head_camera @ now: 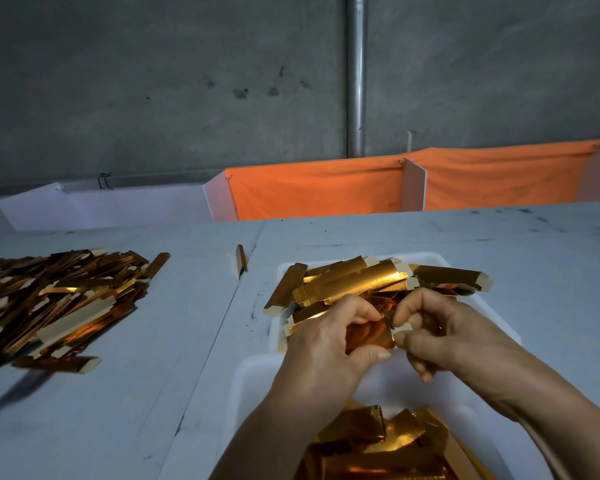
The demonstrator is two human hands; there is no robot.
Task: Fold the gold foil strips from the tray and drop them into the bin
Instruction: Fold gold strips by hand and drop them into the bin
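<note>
Gold strip (369,336) pinched between left hand (329,341) and right hand (440,336), fingers curled tight, directly above bin (257,375), probably for short drop after folding.

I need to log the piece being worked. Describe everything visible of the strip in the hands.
The strip is a shiny gold foil piece with a mirror-like orange sheen and a pale, card-like tab at its right end. It looks partly folded, short and roughly rectangular, held above the gap between the tray and the bin. The left hand grips it from the left, thumb under its lower edge; the right hand pinches its right end. Much of it is hidden by fingers.
</note>
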